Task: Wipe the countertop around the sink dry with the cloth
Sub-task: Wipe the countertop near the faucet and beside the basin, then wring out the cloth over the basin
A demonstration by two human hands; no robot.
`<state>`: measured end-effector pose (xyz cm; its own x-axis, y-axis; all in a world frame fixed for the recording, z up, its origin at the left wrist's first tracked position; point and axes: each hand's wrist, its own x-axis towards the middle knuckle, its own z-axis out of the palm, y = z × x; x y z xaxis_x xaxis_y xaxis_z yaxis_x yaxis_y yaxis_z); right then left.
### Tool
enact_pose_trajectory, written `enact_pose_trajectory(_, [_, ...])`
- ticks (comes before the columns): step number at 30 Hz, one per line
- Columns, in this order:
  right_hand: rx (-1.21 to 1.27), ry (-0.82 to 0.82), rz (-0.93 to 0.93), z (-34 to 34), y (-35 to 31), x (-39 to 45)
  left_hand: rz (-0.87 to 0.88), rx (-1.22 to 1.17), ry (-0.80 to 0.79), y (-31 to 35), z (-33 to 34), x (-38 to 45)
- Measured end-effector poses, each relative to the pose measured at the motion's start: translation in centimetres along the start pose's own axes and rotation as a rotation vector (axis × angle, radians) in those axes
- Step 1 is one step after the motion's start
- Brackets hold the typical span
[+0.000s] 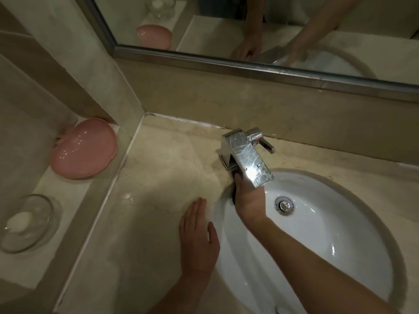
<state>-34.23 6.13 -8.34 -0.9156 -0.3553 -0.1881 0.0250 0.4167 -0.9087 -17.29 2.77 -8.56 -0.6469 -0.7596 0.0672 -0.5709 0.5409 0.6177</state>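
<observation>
While the left hand (197, 236) lies flat with fingers straight on the pale marble table (163, 168), the right hand (248, 198) reaches under the faucet (246, 155); its finger state is hidden.

So the beige marble-look stone worktop (163, 168) wraps around an oval white ceramic undermount sink (317, 234) and runs back to the wall corner. A pale, thin cloth (199, 184), nearly the same colour as the stone, lies spread flat on it, just left of the basin rim, its edge reaching the rim.
</observation>
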Motion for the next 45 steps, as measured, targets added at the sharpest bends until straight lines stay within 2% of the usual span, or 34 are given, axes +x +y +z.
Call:
enact_pose_trajectory(2, [-0.104, 0.073, -0.087, 0.8, -0.3, -1.5, -0.011, 0.005, -0.012, 0.0, 0.0, 0.1])
enact_pose_trajectory(3, [-0.218, 0.077, -0.225, 1.2, -0.5, -2.4, -0.006, 0.003, -0.016, -0.1, -0.1, 0.1])
enact_pose_trajectory(5, [-0.431, -0.038, -0.505, 2.8, 0.0, -4.8, 0.028, -0.023, -0.007, -0.2, -0.1, 0.2])
enact_pose_trajectory(7, [-0.458, -0.159, -0.585, 3.6, 0.4, -6.5, 0.035, -0.08, 0.014, 0.0, -0.1, 0.2])
enact_pose_trajectory(12, [-0.455, -0.399, -0.708, 1.1, -0.5, -6.8, -0.082, -0.202, 0.024, 0.5, -0.9, 0.0])
enact_pose_trajectory(14, [-0.471, -0.474, -0.664, -0.2, -1.7, -8.4, -0.139, -0.266, -0.056, 0.6, -1.4, -0.1])
enact_pose_trajectory(16, [-0.457, -0.511, -0.48, -1.9, -2.4, -10.1, -0.079, -0.235, -0.189, 0.1, -2.3, -0.3])
enact_pose_trajectory(17, [-0.41, -0.503, -0.329, -2.9, -2.5, -10.8, -0.04, -0.205, -0.267, -0.4, -2.8, -0.4])
enact_pose_trajectory(19, [-0.248, -0.385, -0.047, -5.3, -3.2, -12.2, -0.081, -0.246, -0.384, -0.6, -4.2, -0.5])
enact_pose_trajectory(20, [-0.116, -0.331, 0.053, -6.5, -3.8, -12.9, -0.133, -0.334, -0.431, 0.1, -5.1, -0.6])
enact_pose_trajectory(22, [0.203, -0.334, 0.197, -8.7, -6.0, -14.6, -0.203, -0.597, -0.621, 2.7, -7.0, -1.4])
enact_pose_trajectory(24, [0.457, -0.354, 0.265, -11.0, -8.7, -16.2, -0.245, -0.846, -0.826, 5.5, -8.1, -2.7])
enact_pose_trajectory(25, [0.56, -0.344, 0.288, -12.1, -10.0, -16.9, -0.259, -0.886, -0.877, 7.0, -8.6, -3.4])
enact_pose_trajectory(28, [0.769, -0.281, 0.318, -15.7, -11.7, -17.6, -0.234, -0.728, -0.861, 10.2, -9.1, -5.7])
enact_pose_trajectory(30, [0.715, -0.25, 0.291, -17.9, -11.4, -17.8, -0.257, -0.649, -0.803, 11.8, -9.2, -6.6])
enact_pose_trajectory(31, [0.587, -0.22, 0.233, -19.1, -10.8, -17.9, -0.288, -0.642, -0.777, 12.8, -9.5, -6.9])
enact_pose_trajectory(33, [0.155, -0.119, 0.018, -21.7, -9.0, -18.2, -0.312, -0.652, -0.733, 14.2, -10.1, -7.1])
enact_pose_trajectory(34, [-0.063, -0.085, -0.113, -22.9, -8.1, -18.3, -0.269, -0.624, -0.728, 14.8, -10.5, -7.2])
enact_pose_trajectory(35, [-0.236, -0.112, -0.254, -24.2, -7.4, -18.4, -0.196, -0.56, -0.746, 15.2, -10.9, -7.1])
enact_pose_trajectory(37, [-0.501, -0.361, -0.507, -25.7, -6.5, -18.8, -0.042, -0.374, -0.873, 16.4, -11.8, -7.1])
enact_pose_trajectory(38, [-0.586, -0.49, -0.572, -25.9, -6.3, -19.2, 0.008, -0.323, -0.95, 17.1, -12.1, -7.1])
enact_pose_trajectory(40, [-0.541, -0.61, -0.516, -25.8, -6.3, -20.2, 0.042, -0.303, -1.076, 18.5, -12.7, -7.0])
enact_pose_trajectory(42, [-0.352, -0.591, -0.343, -25.8, -6.2, -20.6, -0.005, -0.359, -1.137, 19.6, -13.2, -6.9])
enact_pose_trajectory(43, [-0.282, -0.54, -0.255, -25.8, -6.4, -20.6, -0.052, -0.417, -1.119, 19.9, -13.4, -7.0])
enact_pose_trajectory(45, [-0.096, -0.399, -0.106, -25.9, -7.0, -20.6, -0.185, -0.55, -0.98, 20.2, -13.1, -7.5])
